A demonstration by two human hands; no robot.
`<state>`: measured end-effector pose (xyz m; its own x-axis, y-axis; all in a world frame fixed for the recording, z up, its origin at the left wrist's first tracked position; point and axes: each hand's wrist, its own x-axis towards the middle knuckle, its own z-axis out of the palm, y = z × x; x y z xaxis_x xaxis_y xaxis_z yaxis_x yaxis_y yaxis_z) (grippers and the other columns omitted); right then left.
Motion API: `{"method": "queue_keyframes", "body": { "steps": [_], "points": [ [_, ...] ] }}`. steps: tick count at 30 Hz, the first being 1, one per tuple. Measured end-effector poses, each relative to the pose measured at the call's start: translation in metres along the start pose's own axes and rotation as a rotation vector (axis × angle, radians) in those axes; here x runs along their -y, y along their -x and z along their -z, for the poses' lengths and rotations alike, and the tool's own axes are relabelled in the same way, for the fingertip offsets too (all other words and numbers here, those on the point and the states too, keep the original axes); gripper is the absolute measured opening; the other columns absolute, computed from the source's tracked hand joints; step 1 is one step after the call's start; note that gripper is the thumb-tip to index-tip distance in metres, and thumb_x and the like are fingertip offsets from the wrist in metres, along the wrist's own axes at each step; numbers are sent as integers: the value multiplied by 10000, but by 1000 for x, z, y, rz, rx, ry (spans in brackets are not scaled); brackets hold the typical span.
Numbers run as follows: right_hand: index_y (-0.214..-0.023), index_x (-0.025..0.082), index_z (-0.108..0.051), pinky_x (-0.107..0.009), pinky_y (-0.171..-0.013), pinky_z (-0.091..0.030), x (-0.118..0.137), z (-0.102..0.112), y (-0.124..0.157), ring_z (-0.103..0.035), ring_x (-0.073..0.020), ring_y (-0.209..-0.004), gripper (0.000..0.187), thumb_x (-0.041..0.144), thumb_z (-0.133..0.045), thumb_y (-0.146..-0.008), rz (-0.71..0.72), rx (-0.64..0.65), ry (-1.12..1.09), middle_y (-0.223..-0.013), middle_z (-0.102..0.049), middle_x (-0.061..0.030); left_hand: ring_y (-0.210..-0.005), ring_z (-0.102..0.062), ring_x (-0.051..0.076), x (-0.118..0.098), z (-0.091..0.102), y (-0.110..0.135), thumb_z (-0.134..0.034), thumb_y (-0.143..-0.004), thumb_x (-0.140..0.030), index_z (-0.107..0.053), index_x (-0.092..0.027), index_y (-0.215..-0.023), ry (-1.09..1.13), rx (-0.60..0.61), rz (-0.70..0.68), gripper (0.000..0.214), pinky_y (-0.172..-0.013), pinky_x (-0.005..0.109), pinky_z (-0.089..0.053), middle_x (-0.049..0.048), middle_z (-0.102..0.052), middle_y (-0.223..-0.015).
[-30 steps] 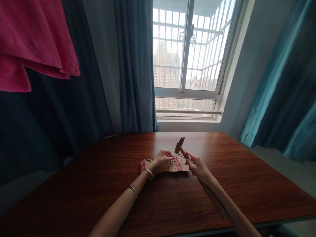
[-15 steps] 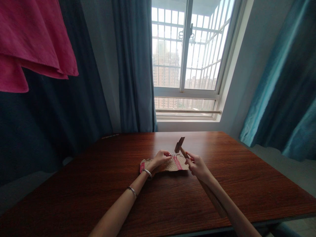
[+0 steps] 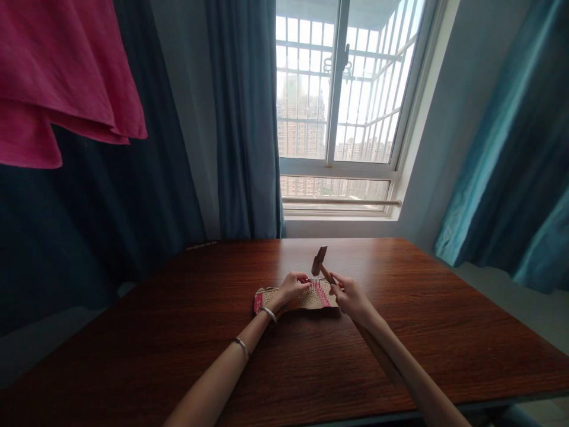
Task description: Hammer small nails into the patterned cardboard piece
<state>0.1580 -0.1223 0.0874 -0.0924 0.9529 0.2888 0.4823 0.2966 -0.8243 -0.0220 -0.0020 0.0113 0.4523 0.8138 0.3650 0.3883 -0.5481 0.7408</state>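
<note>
A tan piece of board with pink stripes and many small holes lies on the wooden table. Several nails stand in it near its far edge. My left hand rests on the board with its fingers pinched at one of the nails. My right hand is closed round the wooden handle of a small hammer. The hammer's head hangs just above the nails, a little to the right of my left fingertips. Two bracelets sit on my left wrist and forearm.
Behind the table a barred window lets in daylight, with blue curtains on both sides. A pink cloth hangs at the upper left. The table's right edge runs close to the right curtain.
The hammer head has swung slightly left and down toward the nails. My left hand stays pinched at the nail.
</note>
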Motion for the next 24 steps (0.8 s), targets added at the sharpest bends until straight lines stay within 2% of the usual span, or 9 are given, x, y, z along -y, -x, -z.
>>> {"method": "queue_keyframes", "body": {
  "steps": [6, 12, 16, 21, 24],
  "points": [
    [-1100, 147, -552, -180, -466, -375, 3, 0, -4, -441, -75, -469, 376, 168, -397, -757, 23, 19, 53, -620, -567, -5, -641, -549, 153, -1, -1, 0, -555, -668, -302, -667, -93, -728, -32, -13, 37, 245, -585, 228, -408, 57, -654, -705],
    [-972, 146, -606, -180, -488, -383, 10, -1, -9, -462, -83, -484, 305, 155, -393, -755, 68, 69, 116, -606, -586, -11, -648, -551, 152, -2, -1, 1, -549, -677, -308, -667, -87, -751, -1, 3, 25, 261, -578, 221, -401, 62, -656, -719],
    [-1013, 146, -589, -178, -500, -375, 18, 0, -14, -469, -85, -496, 335, 135, -376, -755, 75, 79, 173, -608, -583, -8, -630, -543, 146, -1, -2, -1, -570, -657, -315, -665, -87, -720, -22, -12, 60, 254, -568, 219, -394, 53, -652, -687],
    [-900, 131, -619, -191, -524, -365, 25, 3, -16, -484, -97, -542, 281, 131, -385, -743, 108, 148, 262, -629, -586, -19, -611, -537, 139, 0, -3, -2, -559, -665, -300, -664, -88, -694, -20, -7, 68, 238, -551, 213, -381, 50, -651, -669],
    [-963, 141, -604, -192, -551, -369, 27, 2, -15, -494, -101, -577, 315, 123, -373, -750, 136, 119, 241, -647, -588, -15, -612, -537, 137, 0, -3, -2, -550, -674, -295, -665, -90, -702, -11, 2, 35, 236, -559, 212, -381, 49, -651, -676]
  ]
}}
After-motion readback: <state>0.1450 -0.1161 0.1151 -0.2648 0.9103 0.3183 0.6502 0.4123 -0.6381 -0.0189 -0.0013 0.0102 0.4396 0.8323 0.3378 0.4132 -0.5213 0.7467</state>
